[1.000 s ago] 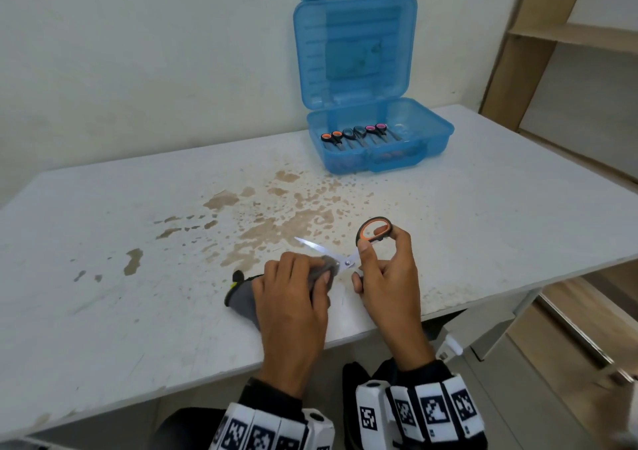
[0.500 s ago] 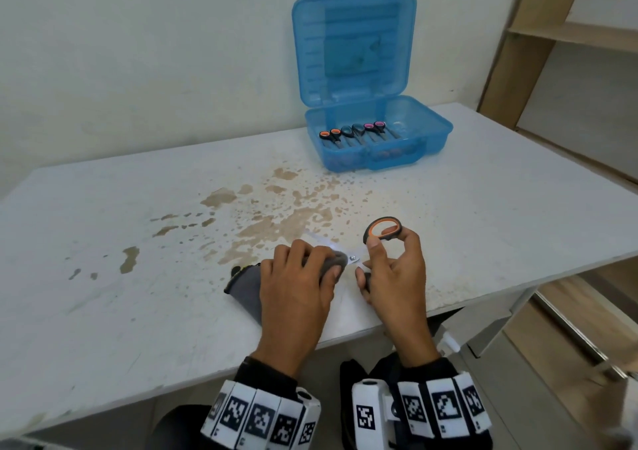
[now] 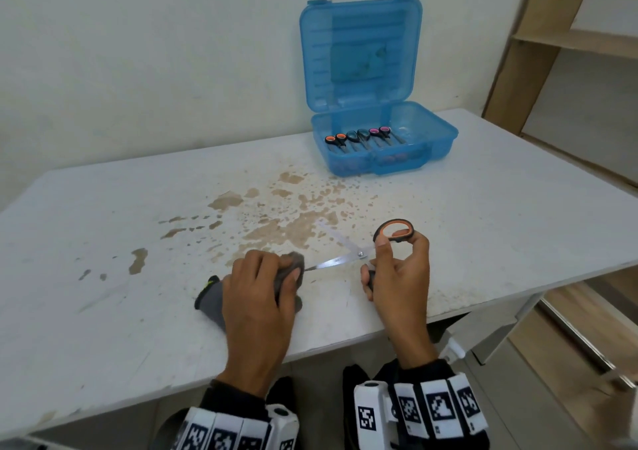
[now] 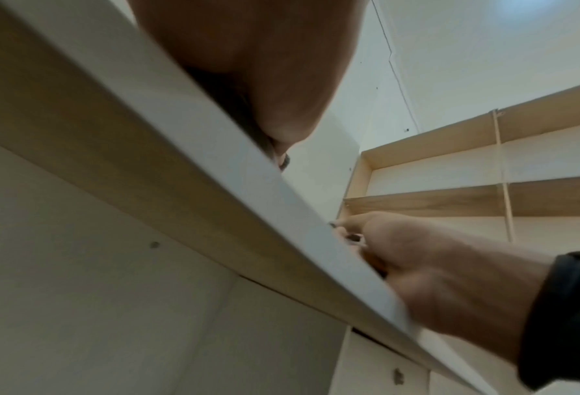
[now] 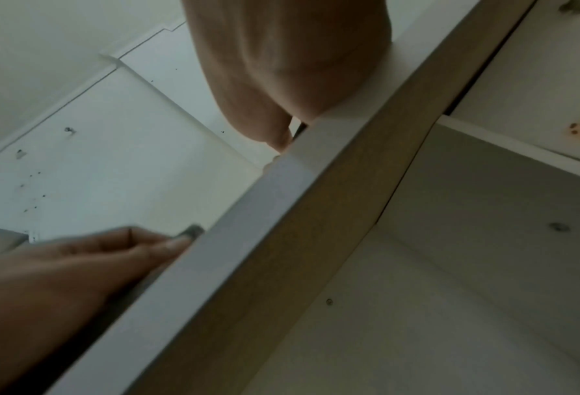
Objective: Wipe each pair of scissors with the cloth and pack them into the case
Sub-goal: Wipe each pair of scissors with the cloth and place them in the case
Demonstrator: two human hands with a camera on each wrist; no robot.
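Left hand (image 3: pixel 257 297) pinches grey cloth (image 3: pixel 214 299) around one blade tip of open orange-handled scissors (image 3: pixel 359 251), gripped by right hand (image 3: pixel 397 277). Wiping continues; next, packing into blue case (image 3: pixel 431 139) at one o'clock.

No readable text, brand, number or sign is found in any view. Black-and-white square code markers (image 3: pixel 431 406) are printed on the wrist bands; a faint mark on the scissors blade (image 3: pixel 333 262) cannot be read.

Soft even light, dim blurred wrist views, wide-angle edge bending
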